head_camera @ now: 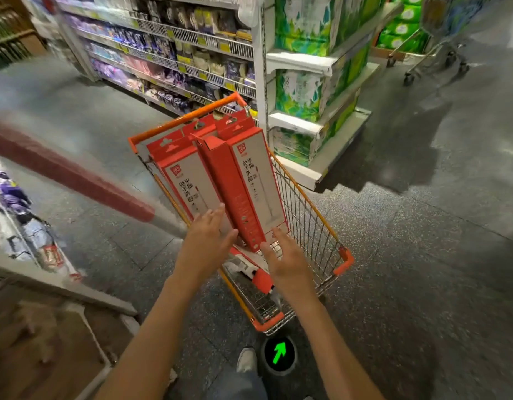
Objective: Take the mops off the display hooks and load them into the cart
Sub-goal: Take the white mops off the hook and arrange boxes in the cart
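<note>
Mop boxes [220, 174] are leaning upright in your cart [307, 209], tops against its far rim. Your left hand [206, 241] and right hand [287, 258] sit at their lower ends, fingers loose, no real grip on anything.

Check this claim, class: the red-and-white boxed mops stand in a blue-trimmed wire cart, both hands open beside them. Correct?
Not quite. The head view shows the wire cart's trim is orange, not blue. The red-and-white boxed mops do stand in it, left hand and right hand open.
</note>
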{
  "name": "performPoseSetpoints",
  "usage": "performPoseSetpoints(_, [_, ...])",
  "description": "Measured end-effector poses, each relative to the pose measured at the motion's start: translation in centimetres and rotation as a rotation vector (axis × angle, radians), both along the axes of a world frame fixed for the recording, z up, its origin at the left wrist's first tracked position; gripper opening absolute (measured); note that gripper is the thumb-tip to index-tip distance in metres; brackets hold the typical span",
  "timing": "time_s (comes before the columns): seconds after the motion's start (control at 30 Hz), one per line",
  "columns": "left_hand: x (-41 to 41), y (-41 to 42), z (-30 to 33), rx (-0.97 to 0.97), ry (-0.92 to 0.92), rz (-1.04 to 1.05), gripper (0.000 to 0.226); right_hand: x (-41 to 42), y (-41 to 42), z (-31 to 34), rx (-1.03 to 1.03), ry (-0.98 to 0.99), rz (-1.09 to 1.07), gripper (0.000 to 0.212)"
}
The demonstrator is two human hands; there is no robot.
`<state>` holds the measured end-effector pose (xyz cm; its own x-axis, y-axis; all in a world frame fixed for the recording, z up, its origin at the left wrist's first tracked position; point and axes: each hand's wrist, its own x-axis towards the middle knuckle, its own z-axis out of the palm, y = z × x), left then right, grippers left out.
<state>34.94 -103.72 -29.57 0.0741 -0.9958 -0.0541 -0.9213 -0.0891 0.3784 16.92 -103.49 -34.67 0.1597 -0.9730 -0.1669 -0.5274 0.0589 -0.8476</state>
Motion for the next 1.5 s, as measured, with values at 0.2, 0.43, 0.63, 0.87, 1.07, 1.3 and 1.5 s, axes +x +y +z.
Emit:
performPoseSetpoints(0.2, [3.3,-4.9,-3.6,0.106,-0.268,-0.116,0.088,4.6,-2.5,-5.0,0.202,-0.201,-0.049,0.063])
performPoseSetpoints(0.43, [4.4,-7.4,-5.2,0.262,-0.448,-0.067,0.064,9.4,-5.0,-9.5,0.716,-0.739,-0.368,0.05])
performPoseSetpoints(0.63, [4.6,-8.0,-6.3,0.319,-0.564,-0.055,0.072,13.0,-6.0,-13.9,0.895,-0.843,-0.503,0.038])
performPoseSetpoints(0.87, [5.7,-7.0,-8.5,0.322,-0.663,-0.21,0.087,15.0,-7.6,-18.4,1.021,-0.977,-0.643,0.043])
performPoseSetpoints(1.07, [5.3,-5.2,-8.8,0.256,-0.633,-0.216,0.093,16.4,-8.7,-21.5,1.087,-0.962,-0.741,0.047])
performPoseSetpoints(1.3, [5.7,-4.6,-9.2,0.203,-0.634,-0.245,0.113,17.0,-8.4,-20.8,0.989,-0.939,-0.909,0.043])
performPoseSetpoints(1.5, [4.4,-3.0,-8.9,0.195,-0.558,-0.227,0.108,16.5,-7.9,-20.0,0.928,-0.995,-0.973,0.05])
